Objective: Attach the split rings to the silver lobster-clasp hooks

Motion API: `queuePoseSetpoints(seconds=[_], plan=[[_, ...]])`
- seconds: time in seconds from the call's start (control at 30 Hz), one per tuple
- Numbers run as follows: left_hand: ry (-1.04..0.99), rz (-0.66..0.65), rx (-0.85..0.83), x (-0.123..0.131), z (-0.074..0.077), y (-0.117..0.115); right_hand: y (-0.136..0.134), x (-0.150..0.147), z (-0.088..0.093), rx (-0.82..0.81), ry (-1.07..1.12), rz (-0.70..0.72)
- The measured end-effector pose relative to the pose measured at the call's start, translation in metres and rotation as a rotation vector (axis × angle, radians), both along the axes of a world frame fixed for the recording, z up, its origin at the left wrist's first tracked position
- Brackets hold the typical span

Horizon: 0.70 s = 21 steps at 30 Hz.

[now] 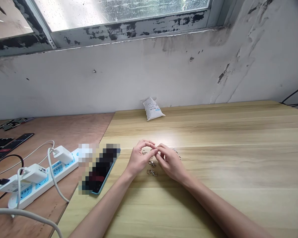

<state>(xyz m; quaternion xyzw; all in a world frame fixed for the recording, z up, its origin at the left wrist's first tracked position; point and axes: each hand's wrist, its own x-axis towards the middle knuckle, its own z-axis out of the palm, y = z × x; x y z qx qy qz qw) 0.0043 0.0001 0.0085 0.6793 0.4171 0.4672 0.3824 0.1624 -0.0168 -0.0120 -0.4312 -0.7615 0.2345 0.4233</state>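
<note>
Bkgd: off-white wall (129,76), stained below window (139,11), w/ a few small holes; dark chipped patches + crack on R. Window up top: bright spotted glass, grey frame (74,36) w/ dark blotches. Lt-wood table (238,148) ctr to R, reddish-brn tabletop (76,129) alongside on L. Soft sheen on lt wood nr ctr.

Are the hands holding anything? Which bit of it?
Left hand and right hand seem to pinch something tiny at their fingertips; too small to tell what or which part.
</note>
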Motion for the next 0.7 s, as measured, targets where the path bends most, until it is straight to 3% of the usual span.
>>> queuePoseSetpoints(seconds=[0.37,0.7], plan=[[-0.290,-0.106,-0.372,-0.005,0.002,0.004,0.003,0.004,0.007,0.022,0.009,0.064],[-0.234,-0.174,-0.346,-0.010,0.002,0.007,0.003,0.014,0.017,0.008,0.059,0.181]])
